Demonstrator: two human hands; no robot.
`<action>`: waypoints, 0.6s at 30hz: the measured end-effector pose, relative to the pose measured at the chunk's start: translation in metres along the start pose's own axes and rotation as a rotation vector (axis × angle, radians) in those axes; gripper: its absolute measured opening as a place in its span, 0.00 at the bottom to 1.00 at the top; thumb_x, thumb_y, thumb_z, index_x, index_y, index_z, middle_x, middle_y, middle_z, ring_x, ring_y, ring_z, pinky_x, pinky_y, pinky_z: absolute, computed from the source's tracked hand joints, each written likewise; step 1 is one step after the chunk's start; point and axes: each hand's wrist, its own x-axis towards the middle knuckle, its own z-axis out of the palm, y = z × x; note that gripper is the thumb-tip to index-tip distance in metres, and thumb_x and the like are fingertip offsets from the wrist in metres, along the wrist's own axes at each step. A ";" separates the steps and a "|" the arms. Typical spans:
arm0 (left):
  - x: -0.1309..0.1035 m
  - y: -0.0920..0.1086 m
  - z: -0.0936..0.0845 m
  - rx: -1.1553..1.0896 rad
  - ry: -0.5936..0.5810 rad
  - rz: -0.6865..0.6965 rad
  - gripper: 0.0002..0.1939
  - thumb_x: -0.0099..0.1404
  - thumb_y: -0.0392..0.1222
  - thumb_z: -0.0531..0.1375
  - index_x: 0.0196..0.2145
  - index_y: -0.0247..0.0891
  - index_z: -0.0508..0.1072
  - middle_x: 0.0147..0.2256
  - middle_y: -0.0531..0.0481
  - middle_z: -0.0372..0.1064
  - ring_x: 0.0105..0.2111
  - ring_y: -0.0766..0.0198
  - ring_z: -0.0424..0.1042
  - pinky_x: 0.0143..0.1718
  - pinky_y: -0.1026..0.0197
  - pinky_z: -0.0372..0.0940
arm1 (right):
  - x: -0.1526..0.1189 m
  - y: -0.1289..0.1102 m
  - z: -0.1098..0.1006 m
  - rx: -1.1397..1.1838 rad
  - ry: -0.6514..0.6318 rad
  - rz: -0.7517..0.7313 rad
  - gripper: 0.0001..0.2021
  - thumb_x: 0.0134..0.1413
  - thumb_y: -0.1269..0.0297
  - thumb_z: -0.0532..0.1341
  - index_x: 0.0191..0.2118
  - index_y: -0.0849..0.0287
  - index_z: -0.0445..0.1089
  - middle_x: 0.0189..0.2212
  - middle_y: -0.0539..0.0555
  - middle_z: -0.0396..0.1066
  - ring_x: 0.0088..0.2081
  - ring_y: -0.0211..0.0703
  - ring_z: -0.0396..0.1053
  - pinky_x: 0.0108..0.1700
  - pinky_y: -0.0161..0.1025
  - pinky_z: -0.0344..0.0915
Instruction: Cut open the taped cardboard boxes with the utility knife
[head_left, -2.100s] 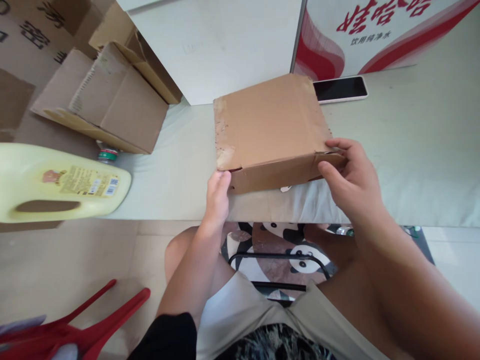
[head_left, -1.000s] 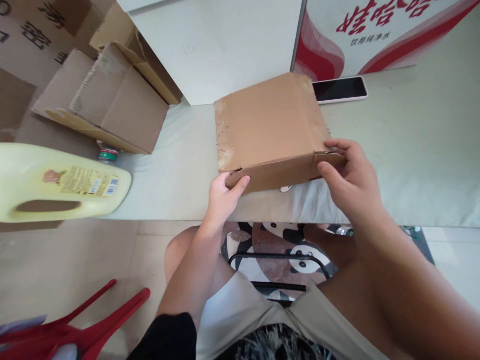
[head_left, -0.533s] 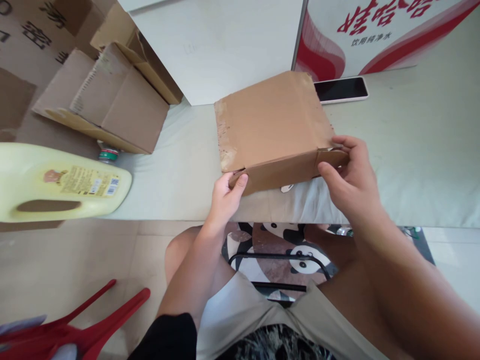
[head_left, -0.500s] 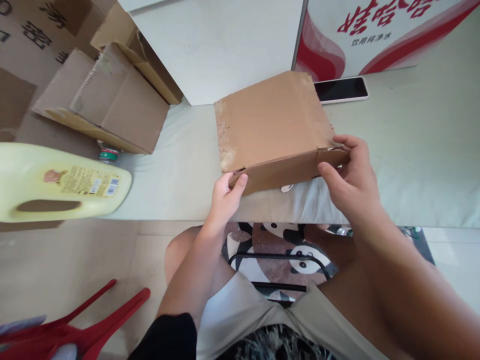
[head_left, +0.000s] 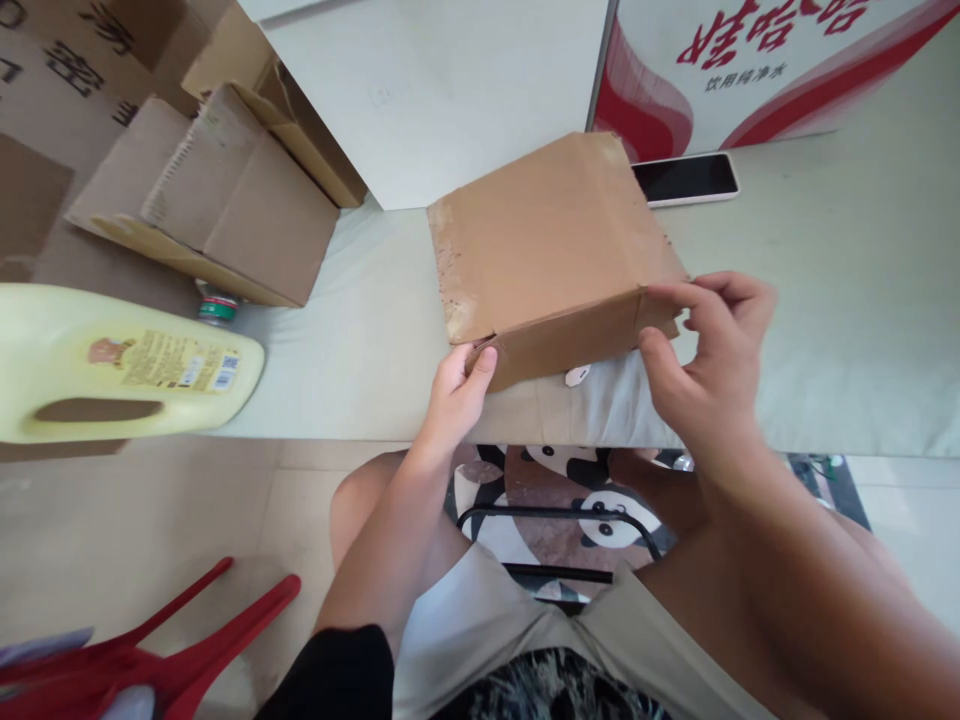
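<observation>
A brown cardboard box point(head_left: 551, 235) lies in front of me on the pale green cloth, its narrow front side facing me. My left hand point(head_left: 459, 392) pinches the small flap at the box's front left corner, thumb on the outside. At the front right corner my right hand point(head_left: 709, 350) has its thumb and index finger on the flap and edge; the other fingers are bent behind. A small white piece point(head_left: 577, 375) peeks out under the box's front edge. What the box contains is hidden.
A phone point(head_left: 688, 180) lies behind the box, beside a red-and-white carton point(head_left: 720, 80). A white box point(head_left: 450, 100) stands at the back. On the left are an open cardboard box point(head_left: 255, 220), a bottle cap point(head_left: 217, 308) and a yellow jug point(head_left: 135, 365). The cloth's front edge runs above my knees.
My right hand has shifted slightly right, with its index finger now stretched along the corner's top edge. The box's right end has risen or turned a little. My left hand keeps its hold.
</observation>
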 end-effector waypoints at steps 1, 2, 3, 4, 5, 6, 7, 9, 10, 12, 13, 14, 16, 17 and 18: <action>0.000 0.000 -0.001 -0.004 0.019 0.001 0.34 0.60 0.74 0.61 0.43 0.38 0.79 0.44 0.41 0.81 0.46 0.52 0.79 0.49 0.52 0.73 | 0.000 0.002 0.001 0.011 -0.012 -0.011 0.16 0.56 0.67 0.60 0.50 0.52 0.73 0.51 0.62 0.60 0.57 0.60 0.64 0.57 0.63 0.68; 0.001 0.001 -0.001 -0.006 0.038 -0.001 0.34 0.59 0.74 0.61 0.42 0.38 0.78 0.43 0.41 0.81 0.45 0.52 0.79 0.47 0.53 0.73 | 0.000 0.003 0.003 0.017 -0.018 -0.017 0.16 0.55 0.67 0.60 0.50 0.53 0.73 0.51 0.61 0.60 0.57 0.59 0.64 0.57 0.62 0.68; 0.001 0.001 -0.001 -0.006 0.052 -0.004 0.34 0.59 0.74 0.62 0.41 0.38 0.78 0.41 0.42 0.81 0.43 0.53 0.79 0.45 0.54 0.73 | 0.000 0.005 0.004 0.017 -0.019 -0.020 0.16 0.54 0.67 0.60 0.49 0.54 0.73 0.51 0.61 0.61 0.57 0.58 0.64 0.57 0.62 0.68; 0.001 0.001 -0.002 -0.005 0.061 -0.008 0.33 0.59 0.74 0.62 0.41 0.38 0.78 0.40 0.42 0.81 0.42 0.54 0.79 0.44 0.55 0.73 | 0.000 0.005 0.004 0.012 -0.019 -0.019 0.16 0.54 0.68 0.60 0.49 0.54 0.73 0.50 0.61 0.61 0.57 0.58 0.64 0.57 0.61 0.68; 0.002 0.001 -0.002 -0.006 0.065 -0.008 0.33 0.59 0.74 0.62 0.40 0.38 0.78 0.40 0.43 0.81 0.42 0.54 0.79 0.44 0.55 0.73 | 0.000 0.006 0.004 0.007 -0.021 -0.014 0.16 0.53 0.68 0.61 0.49 0.54 0.73 0.50 0.61 0.62 0.57 0.57 0.64 0.57 0.61 0.68; 0.002 0.001 -0.001 -0.007 0.067 -0.006 0.33 0.59 0.73 0.62 0.40 0.38 0.78 0.40 0.43 0.81 0.42 0.55 0.78 0.45 0.55 0.73 | 0.000 0.006 0.004 0.004 -0.022 -0.006 0.16 0.53 0.68 0.61 0.48 0.53 0.73 0.50 0.61 0.62 0.57 0.57 0.64 0.56 0.60 0.69; 0.002 0.000 -0.001 -0.010 0.067 -0.004 0.32 0.59 0.73 0.62 0.40 0.38 0.78 0.40 0.43 0.81 0.42 0.55 0.78 0.45 0.55 0.72 | 0.001 0.006 0.003 0.006 -0.023 0.005 0.15 0.53 0.67 0.61 0.48 0.53 0.73 0.50 0.60 0.63 0.56 0.56 0.65 0.55 0.60 0.69; 0.002 -0.001 -0.001 -0.024 0.068 -0.001 0.31 0.60 0.72 0.63 0.40 0.38 0.78 0.40 0.43 0.81 0.42 0.55 0.78 0.45 0.55 0.72 | 0.001 0.005 0.001 0.019 -0.025 0.028 0.14 0.54 0.67 0.61 0.47 0.52 0.73 0.49 0.60 0.64 0.56 0.56 0.66 0.54 0.59 0.70; 0.002 -0.002 -0.001 -0.032 0.069 0.001 0.31 0.60 0.71 0.63 0.40 0.38 0.78 0.40 0.43 0.81 0.42 0.55 0.78 0.45 0.55 0.72 | 0.002 0.005 0.001 0.024 -0.028 0.034 0.13 0.54 0.67 0.61 0.46 0.53 0.74 0.49 0.60 0.64 0.55 0.56 0.66 0.53 0.59 0.71; 0.002 -0.003 -0.001 -0.043 0.075 0.003 0.30 0.60 0.70 0.63 0.40 0.38 0.79 0.40 0.44 0.81 0.42 0.55 0.78 0.45 0.56 0.72 | 0.003 0.004 0.000 0.032 -0.034 0.037 0.13 0.53 0.67 0.61 0.46 0.53 0.74 0.48 0.60 0.64 0.55 0.56 0.67 0.52 0.59 0.72; 0.002 -0.004 -0.001 -0.045 0.077 0.003 0.30 0.60 0.70 0.63 0.40 0.38 0.79 0.40 0.44 0.81 0.42 0.55 0.78 0.45 0.56 0.72 | 0.003 0.003 0.000 0.034 -0.033 0.036 0.13 0.53 0.67 0.61 0.45 0.54 0.74 0.48 0.60 0.64 0.55 0.56 0.67 0.52 0.59 0.72; 0.003 -0.004 -0.001 -0.045 0.078 0.003 0.29 0.61 0.69 0.63 0.41 0.39 0.78 0.40 0.44 0.81 0.42 0.55 0.78 0.45 0.56 0.72 | 0.003 0.003 0.000 0.036 -0.029 0.034 0.13 0.53 0.67 0.61 0.45 0.54 0.74 0.48 0.61 0.65 0.54 0.56 0.67 0.51 0.59 0.72; 0.002 -0.005 -0.002 -0.040 0.073 0.000 0.29 0.61 0.69 0.63 0.41 0.39 0.78 0.41 0.44 0.81 0.43 0.55 0.78 0.45 0.56 0.72 | 0.003 0.002 0.000 0.041 -0.024 0.030 0.13 0.53 0.67 0.61 0.45 0.54 0.74 0.48 0.60 0.65 0.53 0.55 0.67 0.50 0.58 0.73; 0.002 -0.005 -0.002 -0.037 0.070 0.000 0.29 0.62 0.69 0.63 0.41 0.39 0.78 0.41 0.44 0.81 0.43 0.55 0.78 0.46 0.56 0.72 | 0.003 0.002 0.000 0.043 -0.026 0.030 0.13 0.53 0.68 0.61 0.45 0.53 0.74 0.47 0.60 0.66 0.53 0.55 0.67 0.50 0.58 0.73; 0.002 -0.005 -0.002 -0.036 0.067 -0.001 0.28 0.62 0.69 0.62 0.41 0.39 0.78 0.41 0.44 0.81 0.43 0.55 0.78 0.46 0.56 0.71 | 0.003 0.002 0.001 0.046 -0.030 0.031 0.13 0.53 0.68 0.61 0.45 0.53 0.74 0.47 0.60 0.66 0.52 0.54 0.67 0.49 0.57 0.74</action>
